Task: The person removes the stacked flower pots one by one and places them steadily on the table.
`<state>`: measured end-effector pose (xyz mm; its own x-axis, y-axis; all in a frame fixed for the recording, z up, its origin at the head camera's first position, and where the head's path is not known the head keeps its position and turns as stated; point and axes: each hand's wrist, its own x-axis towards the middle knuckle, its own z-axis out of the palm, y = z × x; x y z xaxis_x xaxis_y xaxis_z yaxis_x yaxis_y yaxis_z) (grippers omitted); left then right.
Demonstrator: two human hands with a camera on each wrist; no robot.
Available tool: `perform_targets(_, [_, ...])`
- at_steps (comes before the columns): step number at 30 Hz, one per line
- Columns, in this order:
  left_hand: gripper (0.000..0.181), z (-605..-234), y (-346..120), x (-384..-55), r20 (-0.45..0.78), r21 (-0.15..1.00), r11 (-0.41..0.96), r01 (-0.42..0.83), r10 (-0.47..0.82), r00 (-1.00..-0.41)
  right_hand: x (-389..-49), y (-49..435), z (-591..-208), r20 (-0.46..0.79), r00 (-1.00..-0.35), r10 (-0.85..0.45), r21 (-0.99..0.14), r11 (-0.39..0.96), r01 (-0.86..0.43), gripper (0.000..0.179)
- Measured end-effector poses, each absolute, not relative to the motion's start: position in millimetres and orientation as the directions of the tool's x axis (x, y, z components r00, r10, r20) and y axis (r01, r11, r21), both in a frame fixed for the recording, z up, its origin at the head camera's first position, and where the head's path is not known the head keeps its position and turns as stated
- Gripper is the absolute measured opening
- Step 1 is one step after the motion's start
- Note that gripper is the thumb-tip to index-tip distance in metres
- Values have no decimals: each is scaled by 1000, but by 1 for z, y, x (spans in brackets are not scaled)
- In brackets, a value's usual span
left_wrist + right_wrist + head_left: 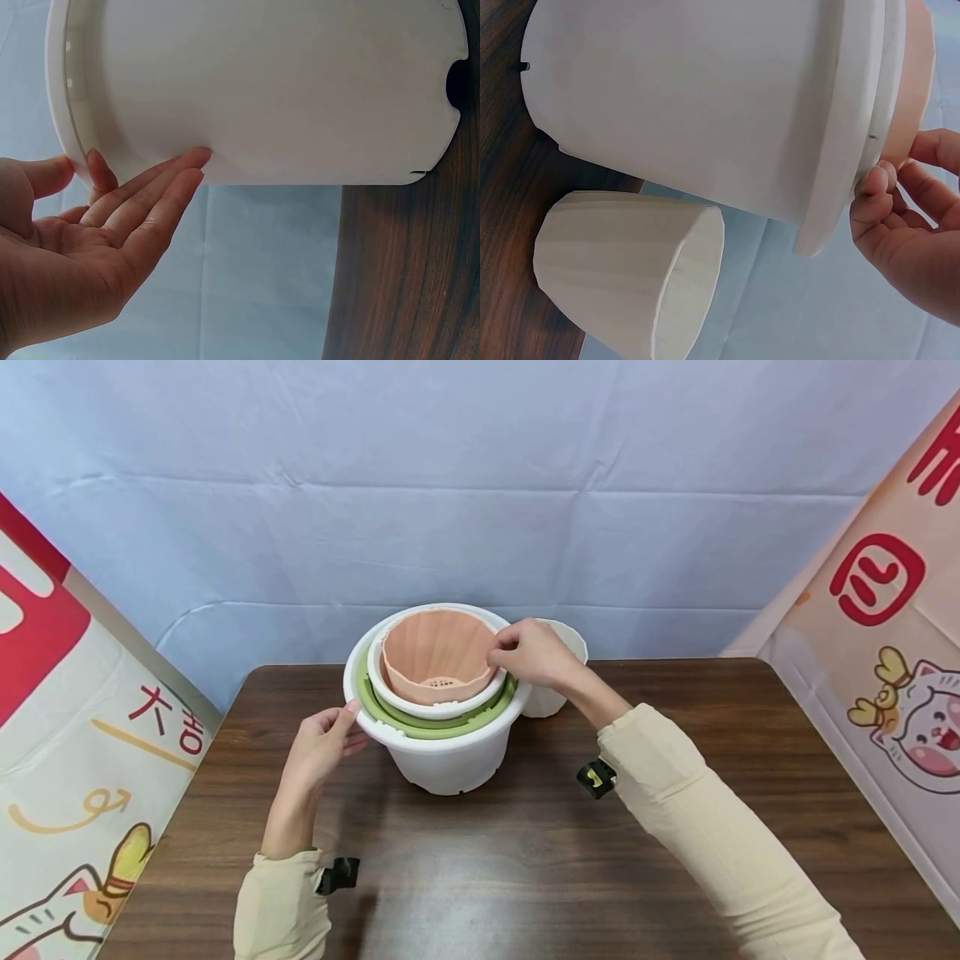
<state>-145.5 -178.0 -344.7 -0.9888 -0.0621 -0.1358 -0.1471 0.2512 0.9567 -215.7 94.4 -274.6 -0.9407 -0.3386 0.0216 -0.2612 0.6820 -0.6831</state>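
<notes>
Nested flower pots stand upright on the table: a large white pot [450, 768] outermost, then a green pot [412, 724], a smaller white pot [401, 700], and a fluted peach pot [438, 647] innermost. My left hand [318, 747] pinches the large pot's rim at its left; in the left wrist view the other fingers reach along the outer wall. With thumb and fingers, my right hand [536, 652] pinches the peach pot's rim on the right. The right wrist view shows that peach rim [913, 82] rising above the white rims.
Behind the right hand stands a small cream-white fluted pot [615, 255], close beside the large one. The brown wooden table [480, 877] runs back to a pale blue cloth [450, 485]. Printed cloths [862, 710] hang at both sides.
</notes>
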Motion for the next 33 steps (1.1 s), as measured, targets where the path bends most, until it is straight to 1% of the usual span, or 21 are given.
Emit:
perform_targets(11, [49, -347, -177, -147, -133, 956, 254, -144, -61, -989, -215, 95, -272, 8, -941, -339, -685, 684, -252, 17])
perform_targets(18, [49, -348, -177, -145, -134, 959, 244, -146, -64, -989, -215, 95, -273, -2, -942, -337, -711, 663, -236, 16])
perform_targets(27, [49, -347, -177, -146, -142, 959, 237, -154, -67, -988, -214, 95, -272, -7, -943, -332, -716, 660, -227, 16])
perform_targets(33, [48, -348, -177, -146, -138, 959, 239, -149, -64, -988, -212, 95, -268, 3, -940, -340, -745, 627, -229, 18])
